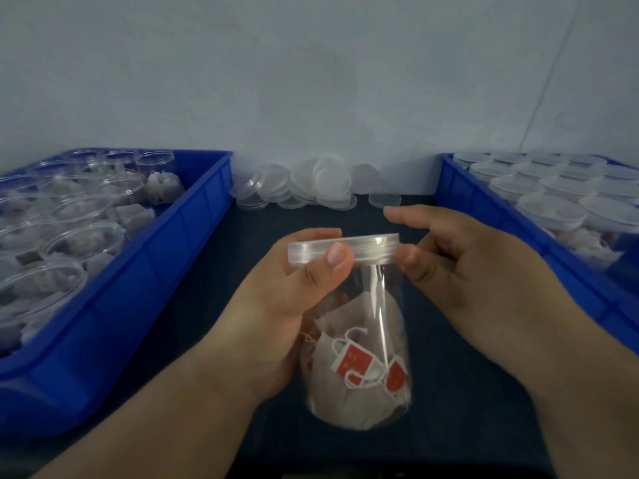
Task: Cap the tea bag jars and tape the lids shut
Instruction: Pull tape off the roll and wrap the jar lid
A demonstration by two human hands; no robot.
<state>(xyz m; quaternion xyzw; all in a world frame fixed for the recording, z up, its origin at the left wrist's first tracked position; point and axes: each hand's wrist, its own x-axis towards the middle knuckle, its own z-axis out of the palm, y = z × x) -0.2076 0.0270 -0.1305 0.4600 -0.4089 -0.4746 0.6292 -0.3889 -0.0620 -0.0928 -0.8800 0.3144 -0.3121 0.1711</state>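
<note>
Light, slick, likely crushable jar (366, 326) gripped at neck by left hand (276, 305); lid (373, 248) pinched at 3 o'clock by right hand (477, 271).

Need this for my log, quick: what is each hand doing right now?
Left hand: grips the jar, thumb on the lid.
Right hand: pinches the lid's edge.

A plain pale grey wall (311, 81) rises directly behind the dark tabletop (449, 392) in dim light.
</note>
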